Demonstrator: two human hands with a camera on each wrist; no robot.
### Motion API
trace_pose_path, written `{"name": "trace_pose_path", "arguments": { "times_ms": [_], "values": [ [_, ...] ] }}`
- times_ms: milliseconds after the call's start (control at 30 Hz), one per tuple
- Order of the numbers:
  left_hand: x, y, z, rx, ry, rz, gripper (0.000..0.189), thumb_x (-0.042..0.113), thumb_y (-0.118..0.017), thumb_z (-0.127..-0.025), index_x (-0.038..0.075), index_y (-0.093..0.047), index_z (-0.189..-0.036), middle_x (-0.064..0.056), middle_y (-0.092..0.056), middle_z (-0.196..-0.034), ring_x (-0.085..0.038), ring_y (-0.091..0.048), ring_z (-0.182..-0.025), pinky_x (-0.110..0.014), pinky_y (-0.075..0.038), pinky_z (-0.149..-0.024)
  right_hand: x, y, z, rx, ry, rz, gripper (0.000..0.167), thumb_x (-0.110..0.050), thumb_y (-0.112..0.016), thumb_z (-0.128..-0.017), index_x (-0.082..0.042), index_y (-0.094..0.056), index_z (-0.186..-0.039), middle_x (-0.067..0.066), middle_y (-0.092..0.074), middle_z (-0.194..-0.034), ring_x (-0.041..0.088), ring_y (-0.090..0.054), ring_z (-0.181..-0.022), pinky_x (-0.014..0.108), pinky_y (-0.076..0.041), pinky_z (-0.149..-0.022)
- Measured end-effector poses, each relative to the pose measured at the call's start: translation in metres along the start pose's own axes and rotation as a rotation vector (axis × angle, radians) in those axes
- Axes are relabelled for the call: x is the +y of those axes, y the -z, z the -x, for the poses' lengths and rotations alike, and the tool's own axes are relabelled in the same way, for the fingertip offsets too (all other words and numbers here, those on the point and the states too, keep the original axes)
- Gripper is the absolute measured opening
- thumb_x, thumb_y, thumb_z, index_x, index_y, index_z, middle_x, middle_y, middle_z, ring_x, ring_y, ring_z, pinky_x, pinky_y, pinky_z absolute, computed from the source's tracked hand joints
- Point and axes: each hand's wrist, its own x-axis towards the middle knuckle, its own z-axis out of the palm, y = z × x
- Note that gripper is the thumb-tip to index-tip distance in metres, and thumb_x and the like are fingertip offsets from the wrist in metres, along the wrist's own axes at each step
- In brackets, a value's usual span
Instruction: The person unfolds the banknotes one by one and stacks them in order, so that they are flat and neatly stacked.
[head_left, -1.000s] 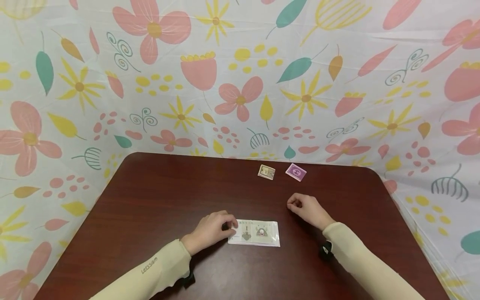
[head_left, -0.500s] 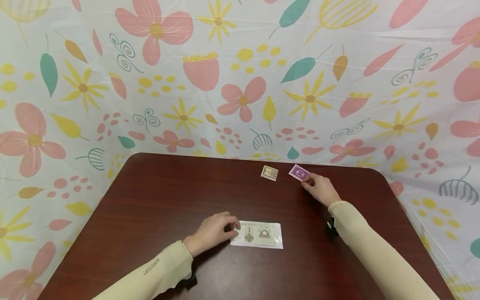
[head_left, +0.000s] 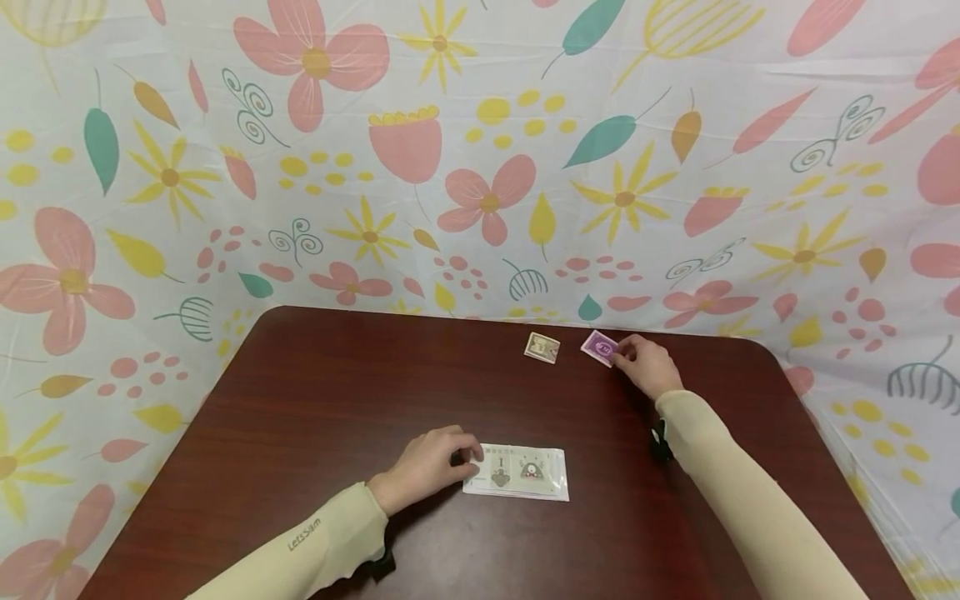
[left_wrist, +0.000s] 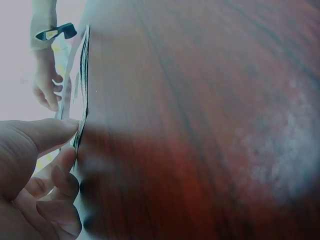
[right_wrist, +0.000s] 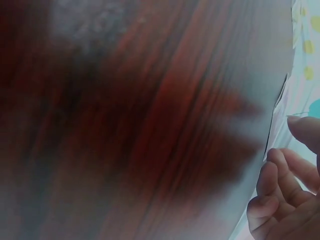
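In the head view, a stack of pale printed paper notes, marked with a 1 and a cartoon figure, lies flat near the table's middle. My left hand pinches its left end between thumb and fingertips; the left wrist view has the note stack edge-on, showing several layers. Farther back, my right hand is at the right corner of a small purple printed note. In the right wrist view, the right thumb stands apart from the fingers, whose tips touch the note's edge.
A small brown-and-cream printed note lies left of the purple one, near the back edge. Everything rests on a dark reddish-brown table. A flower-patterned cloth hangs behind and around it.
My right hand has reached forward and right from mid-table to the purple note's corner. My left hand has stayed on the stack of notes. The head view has shifted slightly.
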Motion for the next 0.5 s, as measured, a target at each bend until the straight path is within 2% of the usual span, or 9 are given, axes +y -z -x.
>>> {"name": "trace_pose_path", "arguments": {
  "times_ms": [233, 500],
  "values": [
    [0.000, 0.000, 0.000, -0.003, 0.005, -0.001, 0.011, 0.019, -0.079, -0.095, 0.023, -0.074, -0.104, 0.009, -0.063, -0.093, -0.003, -0.054, -0.073, -0.025, -0.045, -0.062, 0.004, -0.005, -0.009, -0.018, -0.005, 0.047, 0.055, -0.035, -0.069, -0.099, 0.006, -0.057, -0.133, 0.022, -0.066, -0.104, 0.036, -0.061, -0.090, 0.054, -0.050, -0.082],
    [-0.001, 0.000, -0.001, -0.002, -0.008, 0.001, 0.011, 0.019, -0.079, -0.094, 0.022, -0.074, -0.103, 0.010, -0.064, -0.092, -0.004, -0.056, -0.074, -0.025, -0.045, -0.062, 0.005, -0.006, -0.013, -0.047, -0.012, 0.056, 0.057, -0.037, -0.070, -0.098, 0.007, -0.055, -0.132, 0.024, -0.061, -0.108, 0.038, -0.058, -0.097, 0.055, -0.049, -0.084]
  ]
}}
